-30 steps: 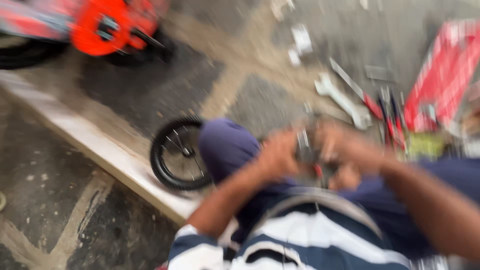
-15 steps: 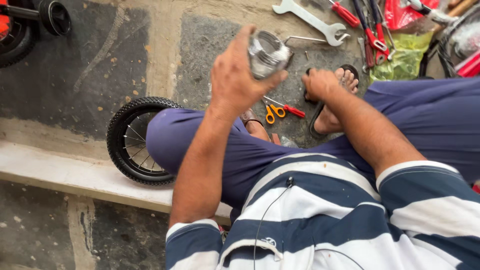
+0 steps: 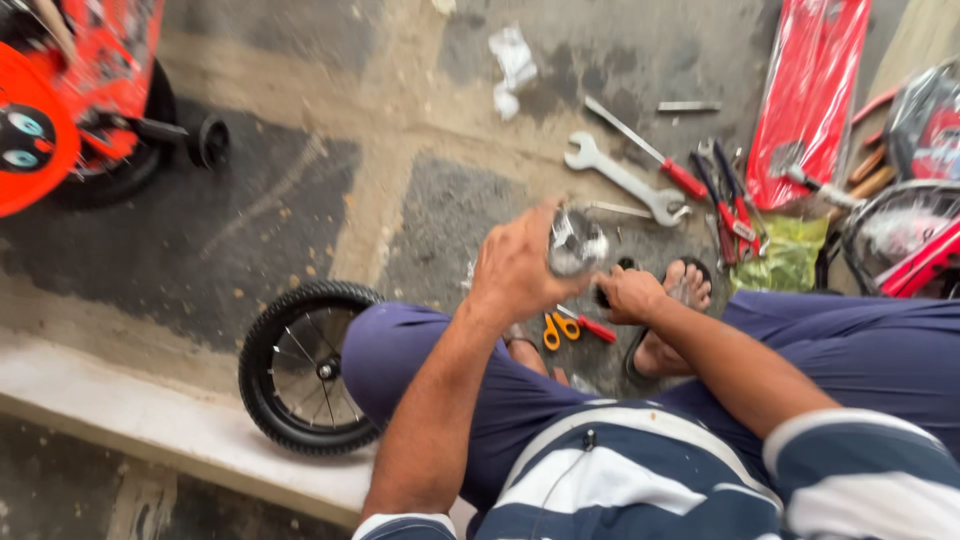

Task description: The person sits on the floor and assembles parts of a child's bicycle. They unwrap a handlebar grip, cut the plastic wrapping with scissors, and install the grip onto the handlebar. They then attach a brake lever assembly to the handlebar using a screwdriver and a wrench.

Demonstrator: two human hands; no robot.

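- Stone floor (image 3: 250, 215), grey slabs with pale joints; a light step (image 3: 120, 410) runs along the lower left.
- Person sits on the floor, knees bent, in dark blue trousers and a striped shirt.
- Left hand (image 3: 520, 265) is raised over the knee, its grip wrapped around a small shiny metal part (image 3: 577, 243); the part is blurred, so its kind is unclear.
- Right hand (image 3: 630, 295) sits just beside it, lower and to the right, curled into a fist; cannot tell whether it holds anything.
- Sandalled foot (image 3: 685, 290) is right behind the right hand.
- Small orange-handled scissors (image 3: 556, 328) and a red-handled tool (image 3: 590, 325) lie on the floor between the legs, under the hands.
- Small black spoked wheel (image 3: 300, 368) leans at the step, touching the left knee.
- Big spanner (image 3: 622, 180), a screwdriver (image 3: 645, 150) and red pliers (image 3: 730, 205) lie beyond the hands.
- Green bag (image 3: 785, 255) by the pliers; red board (image 3: 805, 95) at top right.
- Orange kids' bike (image 3: 70, 95) at top left, well apart from the hands.
- White crumpled scrap (image 3: 512, 65) at top centre.
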